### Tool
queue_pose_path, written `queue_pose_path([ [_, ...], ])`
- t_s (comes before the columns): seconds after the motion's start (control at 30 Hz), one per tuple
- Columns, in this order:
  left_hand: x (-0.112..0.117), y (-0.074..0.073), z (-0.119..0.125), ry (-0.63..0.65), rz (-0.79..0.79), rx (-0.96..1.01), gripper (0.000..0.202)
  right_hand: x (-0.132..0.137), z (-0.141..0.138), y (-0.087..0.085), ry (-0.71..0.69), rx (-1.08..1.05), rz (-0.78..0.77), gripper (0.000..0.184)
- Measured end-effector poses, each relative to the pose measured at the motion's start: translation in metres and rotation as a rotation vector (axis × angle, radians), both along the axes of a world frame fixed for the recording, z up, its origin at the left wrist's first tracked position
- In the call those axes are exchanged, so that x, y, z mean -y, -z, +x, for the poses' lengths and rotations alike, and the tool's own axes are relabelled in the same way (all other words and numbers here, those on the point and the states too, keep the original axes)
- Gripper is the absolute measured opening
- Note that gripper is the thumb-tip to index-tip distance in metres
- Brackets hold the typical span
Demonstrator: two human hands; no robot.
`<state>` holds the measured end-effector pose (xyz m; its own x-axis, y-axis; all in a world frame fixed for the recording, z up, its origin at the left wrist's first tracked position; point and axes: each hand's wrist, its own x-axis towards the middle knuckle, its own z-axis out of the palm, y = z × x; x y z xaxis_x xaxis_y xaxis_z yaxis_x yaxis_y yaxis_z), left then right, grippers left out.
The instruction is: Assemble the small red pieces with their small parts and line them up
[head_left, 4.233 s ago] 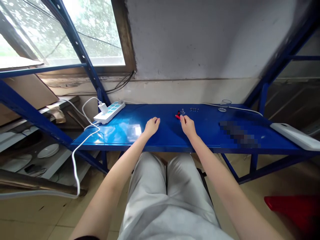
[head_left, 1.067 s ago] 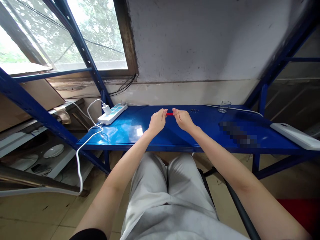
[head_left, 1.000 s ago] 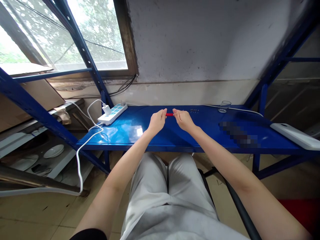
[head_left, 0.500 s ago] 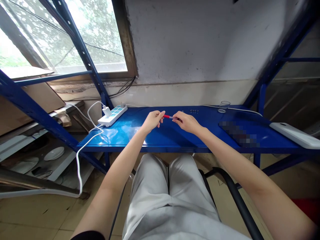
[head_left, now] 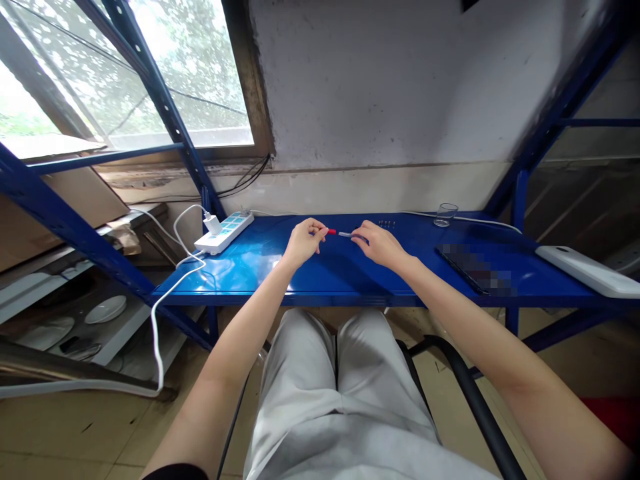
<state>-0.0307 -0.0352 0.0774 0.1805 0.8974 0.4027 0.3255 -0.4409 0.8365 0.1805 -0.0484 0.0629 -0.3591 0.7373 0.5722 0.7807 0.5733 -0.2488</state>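
My left hand (head_left: 303, 241) is closed over the blue tabletop, thumb and fingers pinching a slim red piece (head_left: 331, 232) that juts out to the right. Facing it, my right hand (head_left: 376, 241) pinches a thin pen-like rod (head_left: 345, 234) with a pale, silvery end pointing left. A small gap separates the two ends. Their exact kind is too small to make out, and most of each is hidden by fingers. Several tiny metal pieces (head_left: 387, 224), perhaps screws, stand in rows on the table just beyond my right hand.
On the blue table (head_left: 270, 267) a white power strip (head_left: 225, 233) with a plugged-in charger lies at left. A clear glass (head_left: 445, 215), a dark phone-like slab (head_left: 470, 268) and a white flat device (head_left: 587, 270) are at right. Blue posts frame both sides.
The red piece and the pale-ended rod, joined in line half a second ago, are now apart. My right hand has drawn slightly to the right.
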Motion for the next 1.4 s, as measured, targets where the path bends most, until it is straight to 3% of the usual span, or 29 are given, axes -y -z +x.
queue_pose_path([
  [0.17, 0.004, 0.000, 0.004, 0.073, -0.038, -0.001, 0.017, 0.000, -0.005, -0.004, -0.131, -0.221, -0.090, 0.030],
  [0.3, 0.010, -0.001, 0.013, 0.186, -0.062, 0.017, 0.019, 0.006, -0.019, -0.005, -0.229, -0.241, -0.184, 0.030],
  [0.6, 0.009, 0.008, 0.022, 0.277, -0.061, 0.010, 0.019, 0.004, -0.021, 0.006, -0.191, -0.269, -0.191, 0.033],
  [0.7, 0.006, 0.013, 0.018, 0.169, 0.019, 0.054, 0.021, 0.000, -0.014, 0.008, -0.123, -0.265, -0.202, 0.032],
  [0.87, -0.012, 0.030, -0.007, -0.320, 0.241, 0.237, 0.015, -0.014, 0.012, 0.019, 0.072, -0.364, -0.245, 0.032],
  [0.93, -0.022, 0.042, -0.018, -0.496, 0.255, 0.288, 0.017, -0.020, 0.022, 0.028, 0.141, -0.407, -0.272, 0.031],
  [1.0, -0.030, 0.054, -0.027, -0.593, 0.224, 0.324, 0.017, -0.026, 0.029, 0.037, 0.183, -0.415, -0.293, 0.030],
  [1.13, -0.039, 0.072, -0.031, -0.610, 0.164, 0.338, 0.016, -0.034, 0.034, 0.052, 0.235, -0.403, -0.331, 0.027],
  [1.4, -0.032, 0.076, -0.026, -0.574, 0.185, 0.231, 0.017, -0.041, 0.020, 0.061, 0.330, -0.304, -0.399, 0.022],
])
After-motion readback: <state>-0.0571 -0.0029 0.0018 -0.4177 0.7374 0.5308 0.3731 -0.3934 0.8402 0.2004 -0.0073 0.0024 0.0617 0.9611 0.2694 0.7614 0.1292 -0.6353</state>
